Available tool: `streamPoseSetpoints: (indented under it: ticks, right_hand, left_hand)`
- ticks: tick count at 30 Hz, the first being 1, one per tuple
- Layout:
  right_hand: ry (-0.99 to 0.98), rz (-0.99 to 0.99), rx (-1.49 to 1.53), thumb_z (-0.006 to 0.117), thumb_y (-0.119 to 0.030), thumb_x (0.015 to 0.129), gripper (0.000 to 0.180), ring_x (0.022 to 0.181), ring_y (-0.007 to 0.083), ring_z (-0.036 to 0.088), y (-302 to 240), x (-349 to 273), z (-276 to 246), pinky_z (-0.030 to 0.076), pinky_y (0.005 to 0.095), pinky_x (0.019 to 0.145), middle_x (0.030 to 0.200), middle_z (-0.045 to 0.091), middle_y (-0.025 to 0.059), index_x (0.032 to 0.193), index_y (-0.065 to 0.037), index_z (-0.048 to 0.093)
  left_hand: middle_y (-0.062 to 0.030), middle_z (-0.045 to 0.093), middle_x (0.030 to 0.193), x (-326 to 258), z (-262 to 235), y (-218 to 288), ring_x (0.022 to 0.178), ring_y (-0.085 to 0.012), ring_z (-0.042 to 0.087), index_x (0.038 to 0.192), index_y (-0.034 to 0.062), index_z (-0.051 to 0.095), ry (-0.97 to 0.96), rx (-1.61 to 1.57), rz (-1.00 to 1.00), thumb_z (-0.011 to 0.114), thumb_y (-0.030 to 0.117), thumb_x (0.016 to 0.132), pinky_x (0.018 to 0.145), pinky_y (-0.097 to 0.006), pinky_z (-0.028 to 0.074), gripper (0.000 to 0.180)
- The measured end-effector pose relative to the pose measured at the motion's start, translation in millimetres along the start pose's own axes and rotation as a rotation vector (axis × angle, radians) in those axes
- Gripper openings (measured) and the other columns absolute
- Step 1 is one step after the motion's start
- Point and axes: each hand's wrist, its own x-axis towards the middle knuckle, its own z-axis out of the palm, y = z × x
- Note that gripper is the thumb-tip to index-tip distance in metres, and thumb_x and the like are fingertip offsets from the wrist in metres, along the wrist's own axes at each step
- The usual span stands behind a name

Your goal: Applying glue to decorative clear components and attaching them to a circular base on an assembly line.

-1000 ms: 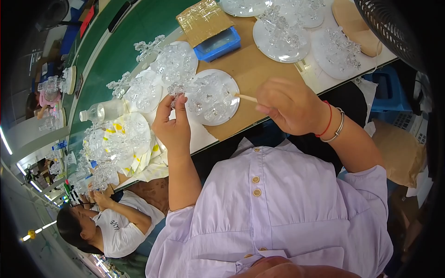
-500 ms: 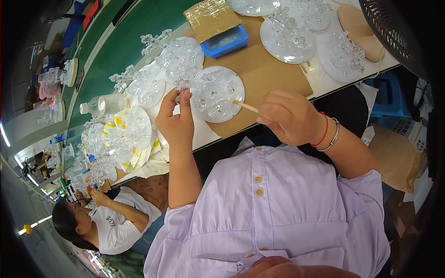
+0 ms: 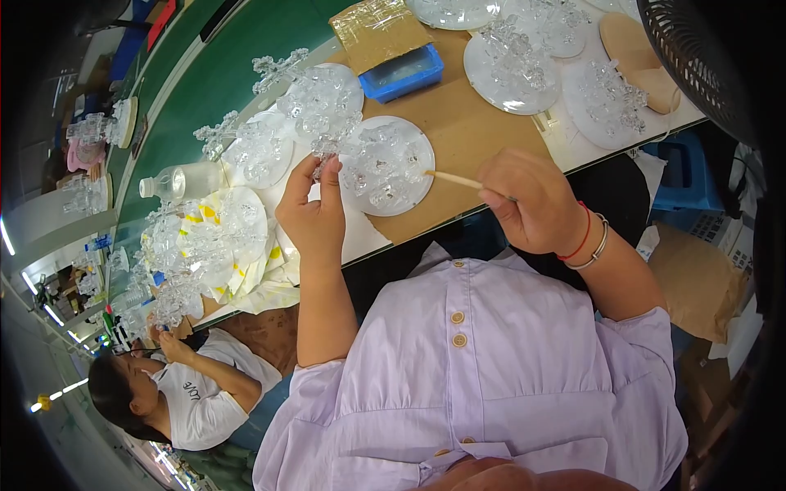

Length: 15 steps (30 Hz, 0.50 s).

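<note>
A round white disc (image 3: 423, 182) bearing clear, flower-like plastic pieces (image 3: 383, 166) lies in front of me. At its left edge my left hand (image 3: 313, 204) pinches part of a clear plastic sprig (image 3: 325, 146) between thumb and fingers; how far the sprig reaches is hard to make out among the others. To the right of the disc, my right hand (image 3: 528, 200) is closed round a thin wooden stick (image 3: 458, 179). The stick's darker tip points left, over the disc's right rim; whether it touches cannot be seen.
Brown cardboard (image 3: 483, 135) lies under the disc. Behind it stands a blue tray (image 3: 403, 75) with a taped cardboard piece (image 3: 379, 34). More decorated discs (image 3: 514, 74) sit around, beside a clear bottle (image 3: 182, 182). A black fan (image 3: 704, 65) is far right; a co-worker (image 3: 196, 385) works at left.
My right hand has drawn back to the right with the stick, and more of the stick shows. My left hand keeps its pinch almost in the same place.
</note>
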Motion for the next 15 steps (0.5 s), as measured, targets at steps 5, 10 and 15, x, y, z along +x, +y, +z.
streamPoseSetpoints:
  ticks: [5, 10, 15]
  right_hand:
    - [0.016, -0.011, -0.039, 0.059, 0.001, 0.086, 0.011, 0.063, 0.0309, 0.055, 2.1, 1.6, 0.2, 0.046, 0.0368, 0.057, 0.080, 0.058, 0.0139, 0.092, 0.000, 0.051]
    - [-0.042, -0.012, 0.035, 0.059, 0.002, 0.086, 0.011, 0.063, 0.0307, 0.055, -4.6, 0.8, 1.2, 0.046, 0.0361, 0.056, 0.079, 0.057, 0.0138, 0.092, 0.000, 0.050]
    - [0.002, -0.022, -0.020, 0.059, 0.002, 0.086, 0.012, 0.063, 0.0309, 0.055, -2.7, 0.4, 1.3, 0.046, 0.0360, 0.056, 0.079, 0.057, 0.0137, 0.093, 0.000, 0.050]
  left_hand:
    - [-0.0106, 0.072, 0.085, 0.6, 0.5, 0.7, 0.077, -0.0148, 0.067, 0.097, -0.0007, 0.069, -0.004, 0.011, 0.009, 0.074, 0.016, 0.084, 0.071, -0.025, 0.050, 0.022]
    - [-0.0110, 0.072, 0.085, -0.6, 0.7, 4.5, 0.077, -0.0153, 0.067, 0.097, -0.0012, 0.069, 0.023, 0.026, 0.027, 0.074, 0.014, 0.083, 0.071, -0.026, 0.050, 0.022]
    - [-0.0121, 0.071, 0.084, -6.7, -1.5, 6.0, 0.077, -0.0174, 0.068, 0.096, -0.0018, 0.069, 0.068, 0.078, 0.105, 0.074, 0.013, 0.082, 0.072, -0.027, 0.051, 0.021]
